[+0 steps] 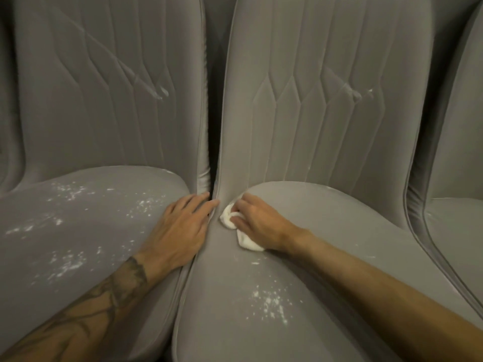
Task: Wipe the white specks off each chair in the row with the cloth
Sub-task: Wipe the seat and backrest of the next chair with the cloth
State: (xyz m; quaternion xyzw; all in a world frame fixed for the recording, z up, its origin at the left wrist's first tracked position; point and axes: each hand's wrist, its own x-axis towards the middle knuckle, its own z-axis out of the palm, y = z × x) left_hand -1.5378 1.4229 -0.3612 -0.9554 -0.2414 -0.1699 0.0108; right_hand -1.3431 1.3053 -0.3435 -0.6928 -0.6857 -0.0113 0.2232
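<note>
Two grey upholstered chairs stand side by side. The left chair (pixel 86 231) has white specks scattered over its seat. The middle chair (pixel 326 218) carries a patch of white specks (pixel 269 301) near the front of its seat. My right hand (pixel 261 220) grips a bunched white cloth (pixel 245 236) and presses it on the middle chair's seat at its left rear corner. My left hand (pixel 180 228) rests flat with straight fingers on the right edge of the left chair's seat, fingertips at the gap between the chairs.
A third grey chair (pixel 460 205) shows at the right edge. White streaks mark both backrests, on the left chair's back (pixel 146 82) and the middle chair's back (pixel 352 92). A narrow dark gap (pixel 213 126) separates the two backs.
</note>
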